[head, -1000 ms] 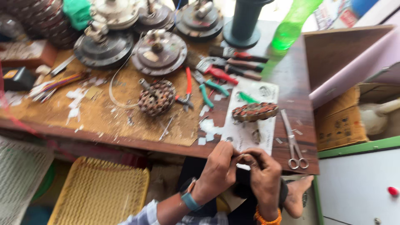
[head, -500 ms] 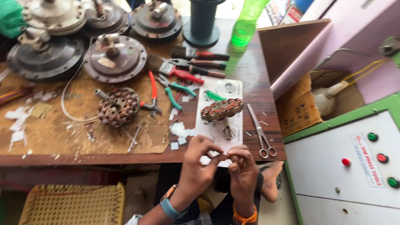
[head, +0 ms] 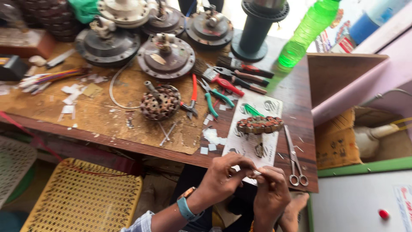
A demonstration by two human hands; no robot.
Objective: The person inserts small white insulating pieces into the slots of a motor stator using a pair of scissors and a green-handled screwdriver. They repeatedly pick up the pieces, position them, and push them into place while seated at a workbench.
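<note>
At the bottom centre, the left hand (head: 223, 178) and right hand (head: 269, 193) are pinching a small white paper strip (head: 256, 173) together, scissors (head: 295, 159) lying just right.

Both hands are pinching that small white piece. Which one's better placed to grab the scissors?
Right, probably. The right hand sits just beside the scissors at the table's front edge; the left hand lies farther away and would cross over.

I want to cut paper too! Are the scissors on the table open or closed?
Closed. The scissors lie flat on the table with blades together, beside the white sheet.
</note>
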